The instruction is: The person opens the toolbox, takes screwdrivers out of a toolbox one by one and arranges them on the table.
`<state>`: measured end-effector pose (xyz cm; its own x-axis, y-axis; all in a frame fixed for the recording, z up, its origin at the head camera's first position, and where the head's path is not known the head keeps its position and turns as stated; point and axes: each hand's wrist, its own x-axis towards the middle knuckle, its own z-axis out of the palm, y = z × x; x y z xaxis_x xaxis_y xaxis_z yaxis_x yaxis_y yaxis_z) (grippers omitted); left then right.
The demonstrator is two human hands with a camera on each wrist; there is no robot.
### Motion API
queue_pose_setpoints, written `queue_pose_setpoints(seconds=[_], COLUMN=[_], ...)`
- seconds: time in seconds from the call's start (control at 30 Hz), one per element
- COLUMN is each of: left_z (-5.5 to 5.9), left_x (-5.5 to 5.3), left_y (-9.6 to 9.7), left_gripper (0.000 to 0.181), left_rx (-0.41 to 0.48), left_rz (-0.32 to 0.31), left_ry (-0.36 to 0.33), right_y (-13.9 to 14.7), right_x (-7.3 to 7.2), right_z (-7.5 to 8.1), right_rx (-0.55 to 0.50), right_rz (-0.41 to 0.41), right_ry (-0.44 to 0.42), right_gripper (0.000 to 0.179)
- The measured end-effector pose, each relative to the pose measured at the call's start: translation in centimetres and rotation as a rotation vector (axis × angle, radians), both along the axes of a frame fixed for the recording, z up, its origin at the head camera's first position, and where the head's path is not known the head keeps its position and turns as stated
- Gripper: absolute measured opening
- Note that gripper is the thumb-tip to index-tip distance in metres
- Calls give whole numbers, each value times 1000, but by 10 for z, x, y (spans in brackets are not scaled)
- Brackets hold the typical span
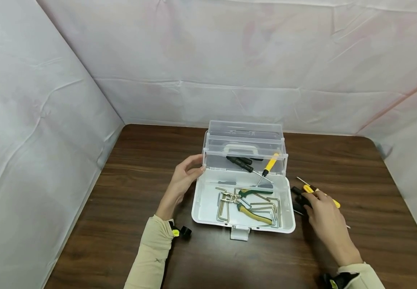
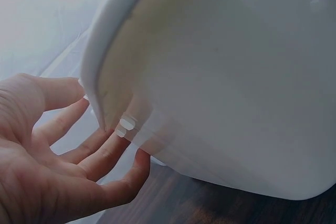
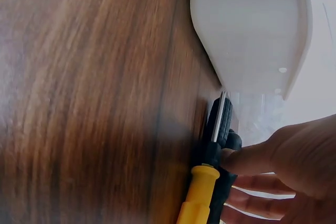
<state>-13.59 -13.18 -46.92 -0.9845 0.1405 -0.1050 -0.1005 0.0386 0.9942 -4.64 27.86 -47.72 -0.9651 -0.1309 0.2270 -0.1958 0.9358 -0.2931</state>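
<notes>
In the head view, my left hand [image 1: 184,176] grips the left side of an open white toolbox [image 1: 203,208], thumb at the rim near its clear lid [image 1: 244,140]. The left wrist view shows the fingers curled against the outer wall. Right of the box, my right hand [image 1: 325,216] pinches a black-handled screwdriver [image 3: 227,174] between thumb and fingers. A yellow-handled screwdriver [image 3: 199,195] lies beside it on the table. Inside the box are pliers [image 1: 253,216] with green and yellow handles, several L-shaped hex keys [image 1: 266,206], and black and yellow screwdrivers [image 1: 271,162] toward the lid.
A brown wooden table [image 1: 140,160] carries the box. Pale fabric walls [image 1: 194,60] rise behind it and at both sides. The box's latch [image 1: 239,233] hangs down at the front.
</notes>
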Motion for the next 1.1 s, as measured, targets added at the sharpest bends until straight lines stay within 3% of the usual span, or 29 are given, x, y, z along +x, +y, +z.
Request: queue_pose_setpoints(seconds=[1.1], left_z=[0], left_x=[-1], left_y=[-1], left_gripper=[45], left_rx=[-11], left_rz=[1], left_ry=[-15], right_y=[-1], right_x=[1], right_z=[8], right_rx=[-1], right_rz=[-75], right_ry=[-128], right_gripper=[30])
